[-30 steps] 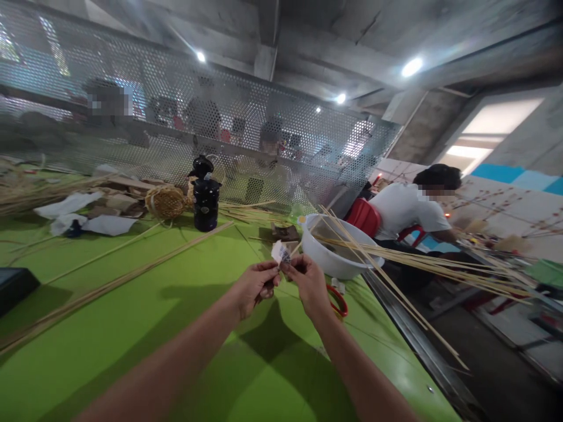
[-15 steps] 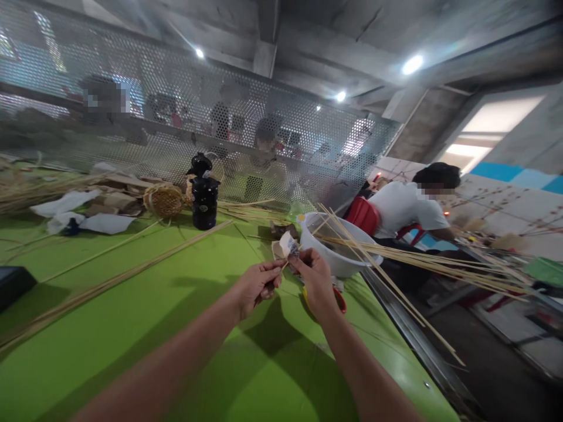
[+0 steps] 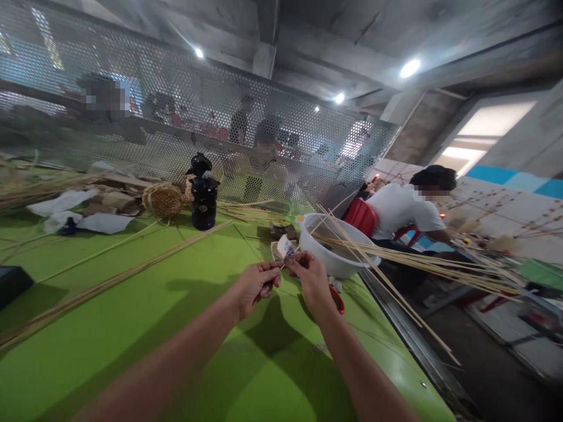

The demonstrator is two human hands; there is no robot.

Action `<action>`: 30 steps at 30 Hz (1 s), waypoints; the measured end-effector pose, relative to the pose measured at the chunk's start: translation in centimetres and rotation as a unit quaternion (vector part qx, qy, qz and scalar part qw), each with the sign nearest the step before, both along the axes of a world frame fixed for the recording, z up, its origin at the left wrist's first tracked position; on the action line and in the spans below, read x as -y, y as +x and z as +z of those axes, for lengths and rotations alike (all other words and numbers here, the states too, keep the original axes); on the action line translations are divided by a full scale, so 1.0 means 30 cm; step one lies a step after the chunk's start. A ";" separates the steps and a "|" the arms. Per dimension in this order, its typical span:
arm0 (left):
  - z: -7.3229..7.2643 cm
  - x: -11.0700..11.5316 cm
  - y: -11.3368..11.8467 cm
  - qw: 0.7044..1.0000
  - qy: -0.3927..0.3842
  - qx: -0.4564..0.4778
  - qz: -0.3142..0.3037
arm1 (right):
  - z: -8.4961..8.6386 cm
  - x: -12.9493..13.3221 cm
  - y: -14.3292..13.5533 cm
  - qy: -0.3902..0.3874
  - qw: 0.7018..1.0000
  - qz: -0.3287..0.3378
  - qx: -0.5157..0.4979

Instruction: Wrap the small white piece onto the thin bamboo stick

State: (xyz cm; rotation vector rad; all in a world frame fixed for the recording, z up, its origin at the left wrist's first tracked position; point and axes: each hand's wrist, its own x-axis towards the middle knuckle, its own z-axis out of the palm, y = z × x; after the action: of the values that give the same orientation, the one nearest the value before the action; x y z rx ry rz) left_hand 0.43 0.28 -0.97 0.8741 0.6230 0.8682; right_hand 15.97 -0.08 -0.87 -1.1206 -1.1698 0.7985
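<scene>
Near the middle of the view, my left hand (image 3: 257, 288) pinches a thin pale strip, whose end shows by its fingertips. Close beside it, my right hand (image 3: 311, 278) is closed on a small white piece of paper with dark print (image 3: 287, 248), which stands up above the thumb. Whether the right fingers also grip the strip, I cannot tell. A red curved handle (image 3: 338, 300) lies on the table, partly hidden behind my right wrist. Just beyond the hands are some brown pieces (image 3: 281, 230).
A white basin (image 3: 341, 264) with long bamboo-like strips (image 3: 422, 266) across it stands at the right table edge. A black bottle (image 3: 204, 202), a small woven basket (image 3: 162, 201) and white papers (image 3: 105, 223) are farther back. A co-worker in white (image 3: 396, 205) sits beyond the basin.
The printed paper has tilted and shifted slightly left. My right hand has turned a little, its fingers still closed; my left hand stays almost in place.
</scene>
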 end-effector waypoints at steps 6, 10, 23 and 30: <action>-0.009 -0.004 -0.001 1.000 -0.011 0.017 0.001 | 0.004 0.011 -0.004 0.006 0.995 -0.060 0.073; -0.006 -0.001 -0.004 1.000 -0.003 0.012 -0.001 | 0.009 0.020 -0.014 0.002 0.996 -0.065 0.062; -0.004 -0.001 -0.003 0.999 -0.014 0.029 0.002 | 0.004 0.021 -0.024 -0.003 0.997 -0.026 0.067; 0.000 0.001 -0.003 1.000 -0.004 0.020 -0.007 | 0.006 0.013 -0.008 0.012 0.994 -0.081 0.067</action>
State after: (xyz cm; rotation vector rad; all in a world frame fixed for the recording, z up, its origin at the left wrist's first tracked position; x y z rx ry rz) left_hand 0.35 0.23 -0.97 0.8504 0.5856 0.8686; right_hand 15.73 -0.49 -0.70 -1.2470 -1.1792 0.5913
